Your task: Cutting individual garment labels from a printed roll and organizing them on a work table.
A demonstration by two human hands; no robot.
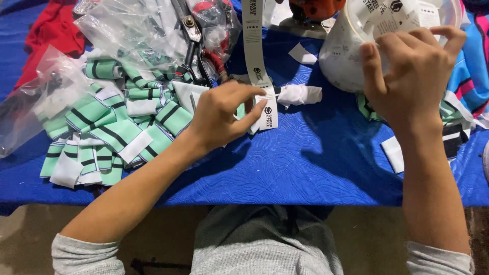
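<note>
Label strip: white woven label tape [253,35] runs from the top edge down the blue quilted table cover [285,163], and its lower end sits under our left hand.
Strip look: narrow, flat, white with small dark printed marks repeated along it; the end piece looks partly folded under our fingers.
Left hand: our left hand [221,114] pinches the end of the strip, thumb and forefinger closed on it, just beside a small white fabric roll [300,94].
Right hand: our right hand [410,71] reaches into the translucent plastic tub [341,56] of loose labels, fingertips drawn together on one white tag [389,20]; we cannot tell how firmly it is gripped.
Step in hand: we judge that we are picking out a single label while keeping the strip end steady.
Next move calls for: a light, exact pinch, we think, so only one tag lifts free and the strip does not slide.
Left of the strip: a heap of mint-green striped fabric pieces [109,132] with black and white bands, touching each other.
Behind them: clear plastic bags [127,28], large scissors [193,40] lying among them, and a red cloth [48,30] at the far corner.
Right edge: pink and blue striped fabric [471,76].
</note>
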